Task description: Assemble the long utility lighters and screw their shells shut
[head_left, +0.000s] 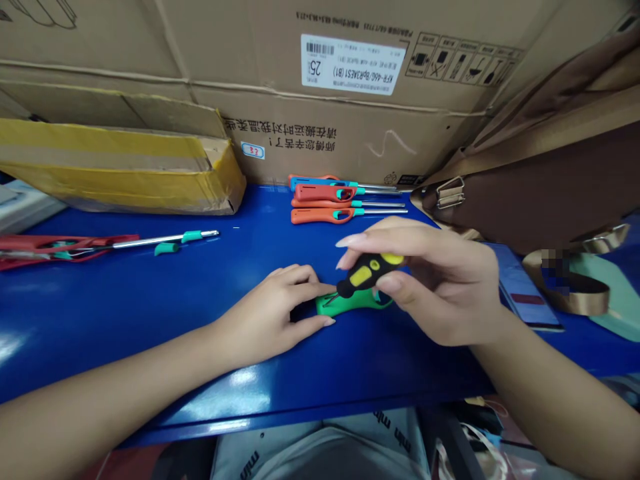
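My right hand (440, 273) is closed round a short black and yellow screwdriver (367, 272), held tilted with its thin shaft pointing down and left. The shaft's tip meets the upper face of a green lighter body (345, 303) lying on the blue table. My left hand (280, 307) pinches the left end of that green body between thumb and fingers, pressing it to the table. The right part of the green body is partly hidden behind the screwdriver and my right hand.
Several long-necked lighters (325, 215) lie stacked at the back. On the left are an opened red lighter (75, 250) and a loose teal piece (166, 249). A yellow-taped box (175, 187), a large carton (270, 87), a phone (523, 287) and a brown bag (540, 180) stand around.
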The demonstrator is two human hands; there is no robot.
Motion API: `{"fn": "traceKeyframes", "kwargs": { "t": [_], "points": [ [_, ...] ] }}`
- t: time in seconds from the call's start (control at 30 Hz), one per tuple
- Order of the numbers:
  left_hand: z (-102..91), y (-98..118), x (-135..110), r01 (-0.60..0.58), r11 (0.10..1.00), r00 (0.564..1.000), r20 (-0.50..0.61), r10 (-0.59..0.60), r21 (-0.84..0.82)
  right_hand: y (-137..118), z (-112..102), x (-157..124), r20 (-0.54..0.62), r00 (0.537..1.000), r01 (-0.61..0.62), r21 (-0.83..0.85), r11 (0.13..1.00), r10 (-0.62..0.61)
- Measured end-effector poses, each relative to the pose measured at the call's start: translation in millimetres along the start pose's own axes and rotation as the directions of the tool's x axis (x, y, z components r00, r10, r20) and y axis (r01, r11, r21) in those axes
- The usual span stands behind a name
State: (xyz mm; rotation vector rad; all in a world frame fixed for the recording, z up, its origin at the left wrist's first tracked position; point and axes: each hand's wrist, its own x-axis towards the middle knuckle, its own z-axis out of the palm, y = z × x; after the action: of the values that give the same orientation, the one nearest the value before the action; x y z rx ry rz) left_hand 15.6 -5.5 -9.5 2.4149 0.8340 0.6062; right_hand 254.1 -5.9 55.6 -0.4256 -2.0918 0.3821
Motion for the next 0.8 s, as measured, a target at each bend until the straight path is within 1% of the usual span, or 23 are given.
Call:
{"fn": "traceKeyframes", "kwargs": {
  "t": [0.03, 0.1, 0.13, 0.17, 0.2, 0.27, 0.3, 0.33, 0.37, 0.43, 0.5, 0.53, 0.63, 0.7, 0.8],
  "points": [
    [-0.3, 0, 0, -0.002, 1.000, 1.000, -0.005, 0.002, 0.000, 0, 1, 0, -0.040, 0.999, 0.032, -0.089, 0.996, -0.036],
    [-0.9, 1, 1, -0.001, 1.000, 1.000, -0.006, 0.001, 0.000, -1, 4, -2, -0.099, 0.988, 0.082, -0.285, 0.955, -0.114],
    [-1.1, 2, 1, 0.004, 1.000, 1.000, -0.002, -0.004, 0.003, -2, 6, -3, -0.106, 0.985, 0.091, -0.341, 0.936, -0.135],
    [-1.1, 2, 1, 0.010, 1.000, 1.000, 0.003, -0.010, 0.007, -3, 8, -4, -0.110, 0.984, 0.093, -0.338, 0.937, -0.138],
    [-1.1, 2, 1, 0.014, 1.000, 1.000, 0.007, -0.014, 0.010, -4, 11, -5, -0.119, 0.985, 0.085, -0.292, 0.953, -0.124],
    [-0.5, 2, 1, 0.015, 1.000, 1.000, 0.009, -0.015, 0.015, -5, 14, -6, -0.069, 0.996, 0.048, -0.189, 0.981, -0.062],
    [-0.1, 2, 1, 0.011, 1.000, 1.000, 0.006, -0.011, 0.015, -4, 15, -5, -0.053, 0.997, 0.045, -0.162, 0.986, -0.054],
    [0.3, 1, 0, 0.004, 1.000, 1.000, 0.002, -0.004, 0.015, -3, 16, -4, -0.053, 0.997, 0.050, -0.162, 0.985, -0.059],
    [0.6, 0, 0, -0.003, 1.000, 1.000, -0.005, 0.003, 0.016, -2, 15, -3, -0.078, 0.994, 0.060, -0.189, 0.980, -0.076],
    [0.9, 0, 0, -0.015, 1.000, 1.000, -0.024, 0.015, 0.020, 0, 13, -2, -0.131, 0.986, 0.067, -0.284, 0.957, -0.108],
    [0.6, 0, 0, -0.013, 1.000, 0.999, -0.030, 0.014, 0.020, 2, 10, -1, -0.122, 0.988, 0.053, -0.333, 0.941, -0.099],
    [0.2, 0, 0, -0.007, 1.000, 1.000, -0.022, 0.007, 0.019, 2, 8, -1, -0.092, 0.993, 0.039, -0.320, 0.947, -0.072],
    [-0.6, 1, 1, 0.008, 1.000, 1.000, 0.001, -0.008, 0.014, -1, 4, -1, 0.009, 1.000, -0.004, -0.192, 0.981, 0.006],
    [-0.5, 1, 1, 0.010, 1.000, 1.000, 0.003, -0.010, 0.013, -3, 4, -1, 0.015, 1.000, 0.018, -0.153, 0.988, -0.016],
    [-0.1, 1, 1, 0.011, 1.000, 1.000, 0.001, -0.011, 0.005, -4, 3, 0, -0.037, 0.997, 0.061, -0.268, 0.962, -0.073]
  ]
}}
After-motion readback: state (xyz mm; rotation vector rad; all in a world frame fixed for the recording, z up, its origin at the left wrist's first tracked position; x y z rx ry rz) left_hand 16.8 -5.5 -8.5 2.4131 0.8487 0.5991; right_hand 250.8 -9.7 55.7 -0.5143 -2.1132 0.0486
